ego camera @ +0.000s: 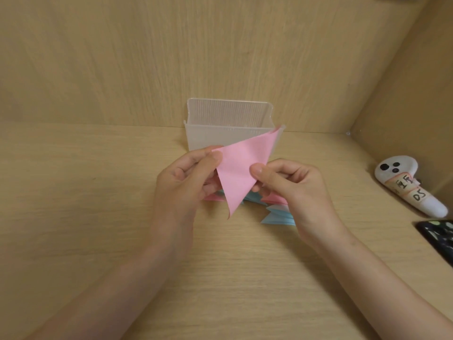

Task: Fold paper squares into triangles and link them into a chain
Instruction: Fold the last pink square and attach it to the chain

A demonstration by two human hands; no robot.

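Both hands meet in the middle of the frame on a pink paper triangle (241,173), held up off the desk with its long point hanging down. The left hand (186,173) pinches the triangle's upper left corner between thumb and curled fingers. The right hand (289,185) pinches its right edge lower down, thumb on the front and fingers curled behind. The step looks like finishing the fold on this piece before it joins the others. To do it well, the two layers should be squared so their edges lie flush. Then one thumb should run firmly along the fold while the other hand stops the corner from slipping, because a soft or skewed crease would probably link loosely. Just below the hands, partly hidden by them, a chain of pink and blue folded pieces (277,213) lies on the wooden desk (98,192) and trails toward the lower right. Behind the triangle stands a translucent plastic box (220,133), and the triangle's top corner overlaps the box's right rim in the view. At the right edge of the frame lie a white handheld controller (407,187) with taped labels and, below it, a dark patterned object (438,234).
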